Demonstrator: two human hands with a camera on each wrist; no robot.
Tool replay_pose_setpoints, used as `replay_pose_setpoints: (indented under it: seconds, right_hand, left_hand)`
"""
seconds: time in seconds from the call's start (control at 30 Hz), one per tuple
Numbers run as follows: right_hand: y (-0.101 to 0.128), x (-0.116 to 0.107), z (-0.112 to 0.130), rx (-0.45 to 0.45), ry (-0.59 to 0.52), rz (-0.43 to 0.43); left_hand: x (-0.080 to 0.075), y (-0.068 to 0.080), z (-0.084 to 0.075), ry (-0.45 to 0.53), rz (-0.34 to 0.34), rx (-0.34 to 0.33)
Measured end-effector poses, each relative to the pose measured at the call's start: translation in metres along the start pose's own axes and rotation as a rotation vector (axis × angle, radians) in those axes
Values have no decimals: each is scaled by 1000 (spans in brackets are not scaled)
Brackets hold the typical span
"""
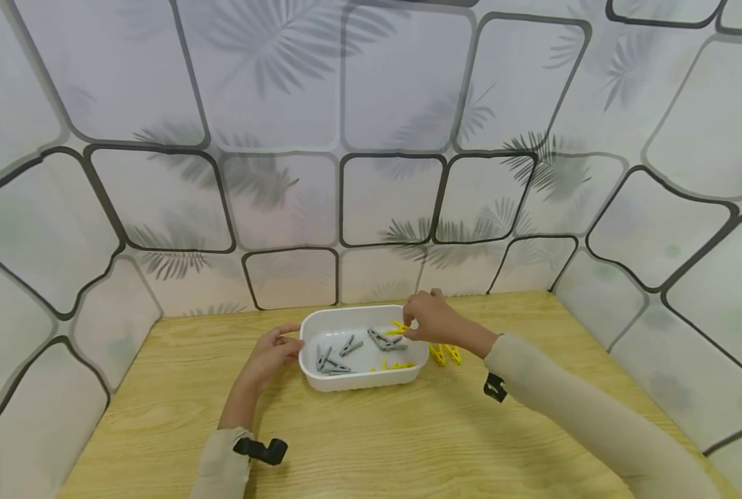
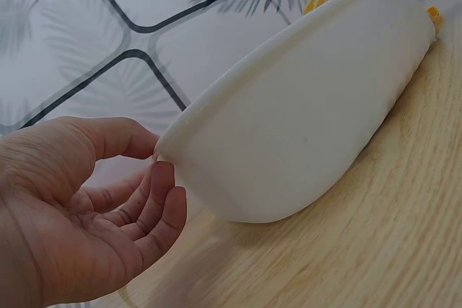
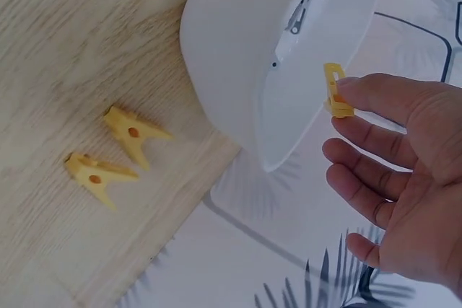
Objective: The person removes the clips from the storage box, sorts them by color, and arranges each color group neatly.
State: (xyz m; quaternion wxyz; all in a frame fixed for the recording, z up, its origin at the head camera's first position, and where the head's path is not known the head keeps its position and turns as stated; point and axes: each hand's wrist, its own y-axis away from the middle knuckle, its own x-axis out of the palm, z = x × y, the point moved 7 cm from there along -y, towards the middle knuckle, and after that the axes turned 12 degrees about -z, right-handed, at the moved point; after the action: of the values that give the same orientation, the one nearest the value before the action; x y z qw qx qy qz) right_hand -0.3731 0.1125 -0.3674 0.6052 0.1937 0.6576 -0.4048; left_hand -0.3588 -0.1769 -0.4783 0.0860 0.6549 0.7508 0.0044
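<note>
Nearest the viewer, pale sleeves (image 1: 571, 398) and black wrist mounts (image 1: 261, 450) lead over the wood-grain table (image 1: 358, 443). The left hand (image 1: 270, 358) pinches the left end of the white tray (image 1: 361, 380) at its rim, thumb and fingers meeting the edge. Inside, gray clothespins (image 1: 378, 339) lie scattered, a cluster at the left and others toward the middle and right; yellow pieces (image 1: 402, 365) lie along the near wall, their number partly hidden by the rim. The right hand (image 1: 435, 320) grasps a yellow clothespin (image 3: 332, 93) between thumb and forefinger above the tray's right end, the remaining fingers loosely bent. Two loose yellow clothespins (image 3: 92, 169) rest on the table just beside that end, apart from the tray. The handling appears well advanced but unfinished: most pins sit within the tray, one is in hand and two remain outside. Beyond stands a leaf-patterned backdrop (image 1: 283, 201).
</note>
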Motion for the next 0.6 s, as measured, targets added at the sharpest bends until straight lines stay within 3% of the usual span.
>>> replay_pose_setpoints:
  seconds: [0.27, 0.6]
  right_hand:
    - [17, -11, -23, 79, -57, -97]
    - [41, -16, -57, 157, -13, -269]
  left_hand:
    - [0, -2, 1, 16, -9, -5]
    - [0, 1, -1, 17, -2, 1]
